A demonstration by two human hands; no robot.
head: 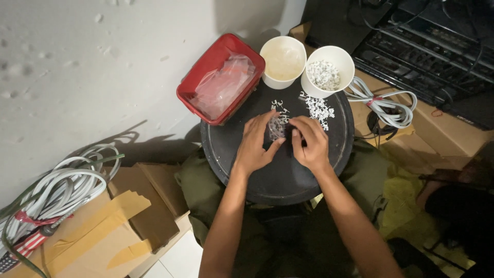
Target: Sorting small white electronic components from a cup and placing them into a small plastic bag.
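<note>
Over the round black tray (288, 175) on the person's lap, the left hand (256, 145) and right hand (310, 144) together pinched a small clear plastic bag (277, 128), fingers closed on its edges. Loose small white plastic clips (319, 108) lay just beyond it, near two white paper cups (282, 62) and a red rectangular plastic basket (221, 78).

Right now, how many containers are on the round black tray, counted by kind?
Paper cups: 2, one with pale contents, one with small white pieces
Red tubs: 1, with clear bags inside
Total: 3
Both hands, left hand and right hand, hold a small clear bag.
</note>
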